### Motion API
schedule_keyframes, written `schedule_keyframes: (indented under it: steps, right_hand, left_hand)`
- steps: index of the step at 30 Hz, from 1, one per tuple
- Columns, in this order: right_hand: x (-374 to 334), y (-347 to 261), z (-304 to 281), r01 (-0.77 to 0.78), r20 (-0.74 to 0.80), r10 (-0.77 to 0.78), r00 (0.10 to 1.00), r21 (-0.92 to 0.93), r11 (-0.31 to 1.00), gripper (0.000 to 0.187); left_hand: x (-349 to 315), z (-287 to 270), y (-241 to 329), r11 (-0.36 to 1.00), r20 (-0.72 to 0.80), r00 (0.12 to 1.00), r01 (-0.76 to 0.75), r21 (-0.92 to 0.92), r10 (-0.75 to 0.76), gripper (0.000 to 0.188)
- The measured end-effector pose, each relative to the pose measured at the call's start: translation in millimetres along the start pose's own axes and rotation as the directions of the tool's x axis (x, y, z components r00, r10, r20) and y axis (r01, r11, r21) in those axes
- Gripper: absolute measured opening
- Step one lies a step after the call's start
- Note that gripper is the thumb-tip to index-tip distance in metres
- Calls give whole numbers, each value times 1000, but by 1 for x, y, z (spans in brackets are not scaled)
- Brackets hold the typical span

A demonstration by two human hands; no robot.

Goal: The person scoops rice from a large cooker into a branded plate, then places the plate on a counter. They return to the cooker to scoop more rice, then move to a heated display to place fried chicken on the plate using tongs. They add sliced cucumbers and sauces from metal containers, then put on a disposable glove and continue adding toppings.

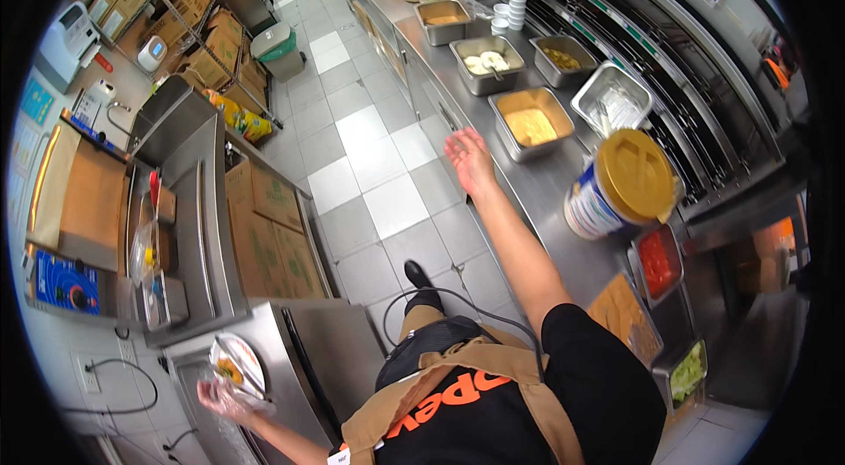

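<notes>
The left hand (225, 401), in crinkly clear plastic, curls beside a round white plate (253, 352) (whether it grips anything, one cannot tell); the right hand (471, 164), bare, loosely spread, holds nothing near a rectangular metal pan (539, 151) of creamy yellow food (532, 125).

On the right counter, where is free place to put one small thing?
Bare steel counter lies between the yellow-filled pan, the gold-lidded jar and the right forearm. Beyond that pan, steel containers and white cups crowd together.

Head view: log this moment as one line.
left hand: at white dish, contact unclear | right hand: open, empty, near steel pan of yellow food | gold-lidded tub: on steel counter
</notes>
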State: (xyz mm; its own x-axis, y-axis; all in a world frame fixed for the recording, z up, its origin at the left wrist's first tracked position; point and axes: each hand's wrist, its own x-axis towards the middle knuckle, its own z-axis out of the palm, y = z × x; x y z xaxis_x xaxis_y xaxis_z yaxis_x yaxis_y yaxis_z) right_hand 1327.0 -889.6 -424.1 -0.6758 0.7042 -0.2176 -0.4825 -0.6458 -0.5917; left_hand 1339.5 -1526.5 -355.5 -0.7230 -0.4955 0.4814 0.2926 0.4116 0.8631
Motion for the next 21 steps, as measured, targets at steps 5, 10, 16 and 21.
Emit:
schedule_keyframes:
  steps: [5,10,16,21]
  right_hand:
    - [127,15,16,280,-261,-259,930,46,959,80]
    - [219,13,14,430,-536,-357,765,12,903,73]
    - [245,6,8,443,-645,-362,673,-40,896,24]
    - [215,6,15,347,-647,-329,688,-106,932,17]
  left_hand:
    - [44,286,18,829,455,839,464,-312,-298,59]
    - [40,601,20,730,857,427,677,-93,-287,43]
    - [-56,836,106,794,963,-263,571,207,-62,36]
    - [-136,900,147,894,785,-620,350,279,-2,39]
